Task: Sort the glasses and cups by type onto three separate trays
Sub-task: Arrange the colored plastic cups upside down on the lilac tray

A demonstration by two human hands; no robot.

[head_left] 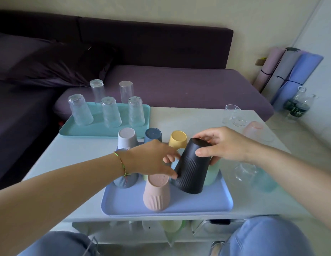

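A black ribbed cup (192, 169) stands upside down and tilted on the lavender tray (212, 204). My right hand (222, 145) grips its top end. My left hand (153, 159) touches its lower side with the fingertips. On the same tray sit a pink ribbed cup (157, 193), a grey-blue cup (124, 180), a lilac cup (127, 138), a dark blue cup (153, 135), a yellow cup (178, 139) and a mint cup (213, 172). Several clear tall glasses (111, 111) stand upside down on the teal tray (76, 131).
Clear stemless glasses (233, 115), a pale pink cup (253, 129) and a teal glass (264, 180) sit at the table's right side. A purple sofa runs behind the table. Rolled mats (290, 71) and bottles (297, 106) stand at the right wall. My knees are below the front edge.
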